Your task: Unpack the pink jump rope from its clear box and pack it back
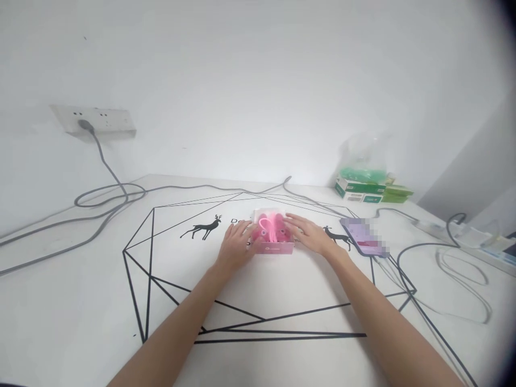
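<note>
A small pink box lies on the white patterned table in front of me. Its upper part looks see-through, and inside there is a bundle of bright pink cord with dark pink round parts beside it. My left hand holds the box at its left side, thumb near the front corner. At the right side my right hand holds it too, with fingers stretched along the upper edge. The fingertips are partly blurred, so how firmly they press cannot be made out.
A phone lies right of my right hand. Green-and-white boxes with a clear plastic bag stand at the back right. Grey cables run along the back from a wall socket. A power strip sits far right.
</note>
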`<state>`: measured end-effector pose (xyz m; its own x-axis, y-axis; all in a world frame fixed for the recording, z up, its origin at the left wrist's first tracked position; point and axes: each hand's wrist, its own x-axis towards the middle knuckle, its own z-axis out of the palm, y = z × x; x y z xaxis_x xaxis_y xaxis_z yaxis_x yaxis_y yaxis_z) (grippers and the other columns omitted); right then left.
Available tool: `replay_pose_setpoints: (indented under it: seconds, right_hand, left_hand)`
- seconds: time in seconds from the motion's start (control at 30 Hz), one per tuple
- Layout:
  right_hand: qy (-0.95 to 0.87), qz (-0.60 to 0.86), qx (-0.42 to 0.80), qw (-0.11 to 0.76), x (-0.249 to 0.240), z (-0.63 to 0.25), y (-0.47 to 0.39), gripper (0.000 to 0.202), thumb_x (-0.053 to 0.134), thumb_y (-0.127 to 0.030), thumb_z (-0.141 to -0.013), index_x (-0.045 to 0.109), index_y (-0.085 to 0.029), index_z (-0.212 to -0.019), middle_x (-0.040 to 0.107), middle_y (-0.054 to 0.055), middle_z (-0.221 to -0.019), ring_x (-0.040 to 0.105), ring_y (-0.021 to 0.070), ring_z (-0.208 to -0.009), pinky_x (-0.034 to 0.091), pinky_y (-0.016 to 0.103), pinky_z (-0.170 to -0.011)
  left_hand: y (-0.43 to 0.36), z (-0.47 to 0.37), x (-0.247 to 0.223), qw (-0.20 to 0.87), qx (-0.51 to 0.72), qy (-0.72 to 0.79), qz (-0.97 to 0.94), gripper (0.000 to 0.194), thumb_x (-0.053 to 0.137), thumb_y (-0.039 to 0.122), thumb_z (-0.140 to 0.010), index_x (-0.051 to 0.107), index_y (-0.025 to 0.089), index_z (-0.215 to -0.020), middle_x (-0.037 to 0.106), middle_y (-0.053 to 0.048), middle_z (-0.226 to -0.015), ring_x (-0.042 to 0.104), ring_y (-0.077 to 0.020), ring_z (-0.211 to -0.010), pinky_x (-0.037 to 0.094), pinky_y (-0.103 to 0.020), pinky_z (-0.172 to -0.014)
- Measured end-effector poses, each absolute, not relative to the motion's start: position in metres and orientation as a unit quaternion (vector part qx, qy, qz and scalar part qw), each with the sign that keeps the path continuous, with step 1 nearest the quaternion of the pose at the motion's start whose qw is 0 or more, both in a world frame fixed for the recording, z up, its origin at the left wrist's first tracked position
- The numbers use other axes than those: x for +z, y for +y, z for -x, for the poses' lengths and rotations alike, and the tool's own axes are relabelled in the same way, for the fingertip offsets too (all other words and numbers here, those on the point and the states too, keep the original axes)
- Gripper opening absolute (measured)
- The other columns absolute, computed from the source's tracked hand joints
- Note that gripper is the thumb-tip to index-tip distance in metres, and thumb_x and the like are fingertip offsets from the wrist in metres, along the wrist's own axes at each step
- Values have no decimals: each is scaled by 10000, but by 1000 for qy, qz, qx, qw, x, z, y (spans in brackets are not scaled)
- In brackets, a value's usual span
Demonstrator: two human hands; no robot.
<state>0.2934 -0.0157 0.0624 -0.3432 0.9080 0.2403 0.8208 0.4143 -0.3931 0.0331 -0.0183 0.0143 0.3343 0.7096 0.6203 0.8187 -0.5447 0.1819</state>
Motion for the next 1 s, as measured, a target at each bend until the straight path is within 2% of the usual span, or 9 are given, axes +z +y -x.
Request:
replay_pose_setpoints:
  seconds: [0.07, 0.13, 0.33, 0.57, 0.77, 1.0]
  right_hand:
    - [-761, 581, 77, 279, 45, -296, -16, 528, 244, -504, -1014, 525, -287, -1405, 482, -1, -1495, 403, 202, -1406, 329, 408, -1157]
    - [-730, 618, 53, 287, 25, -298, -17, 521, 252, -454, -1020, 545, -233, -1389, 497, 36, -1483, 414, 207, -1398, 316, 410, -1162]
    - [-733, 652, -13, 193, -5, -297, -18, 453, 334, -383, -1000, 533, -268, -1391, 482, 38, -1496, 396, 294, -1400, 300, 550, -1125]
    - [-739, 660, -22, 134, 0, -297, -18, 432, 318, -400, -1007, 576, -286, -1334, 454, 54, -1517, 393, 295, -1398, 310, 541, -1106]
    - [-738, 662, -7, 127, 1, -295, -19, 451, 290, -417, -1011, 554, -301, -1357, 432, 52, -1532, 373, 307, -1410, 286, 557, -1113]
    - [-737, 664, -7, 128, 1, -294, -20, 479, 254, -439, -1013, 549, -299, -1364, 433, 49, -1531, 371, 311, -1412, 279, 552, -1121]
  left_hand:
    - [-12, -25, 16, 82, -338, -480, 806, 351, 395, 377, -999, 612, 241, -1239, 606, -83, -1337, 518, -262, -1292, 353, -505, -1124]
    - [-6, -15, 14, 95, -331, -496, 797, 354, 389, 354, -998, 626, 229, -1229, 610, -96, -1329, 534, -268, -1274, 369, -506, -1105]
    - [0, 5, -5, 116, -284, -546, 780, 375, 447, 371, -961, 621, 240, -1266, 561, -117, -1391, 505, -327, -1303, 349, -587, -1094]
    - [3, 2, -7, 105, -223, -529, 812, 387, 475, 417, -939, 633, 250, -1250, 543, -127, -1410, 507, -327, -1300, 335, -602, -1100]
    - [4, 4, -6, 70, -193, -534, 820, 398, 451, 418, -942, 637, 239, -1245, 563, -109, -1389, 522, -297, -1285, 372, -518, -1102]
    - [3, 3, -5, 54, -189, -539, 819, 361, 453, 411, -942, 655, 261, -1200, 578, -84, -1375, 526, -286, -1280, 355, -519, -1115]
